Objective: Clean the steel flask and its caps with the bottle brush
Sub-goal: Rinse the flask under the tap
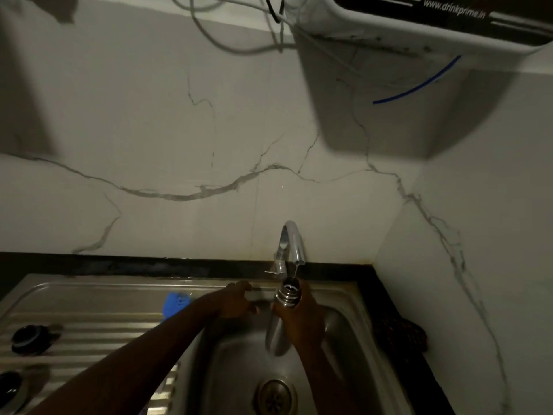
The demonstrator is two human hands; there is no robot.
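My right hand [302, 317] grips the steel flask [276, 330] upright over the sink basin [239, 369], its open threaded mouth right under the tap spout [294, 250]. A thin stream of water runs from the spout into the mouth. My left hand [236, 299] reaches toward the tap's base by the back rim of the sink, fingers curled; what they touch is hidden. Two dark round caps [31, 338] [10, 384] lie on the ribbed draining board [89, 333] at the left. The bottle brush shows only as a blue patch [175, 304] behind my left forearm.
The drain strainer [276, 396] sits at the basin's bottom. A dark patterned cloth [401, 332] lies on the black counter at the right. A marble wall rises behind the sink, and a water purifier [434, 22] with loose tubes hangs above.
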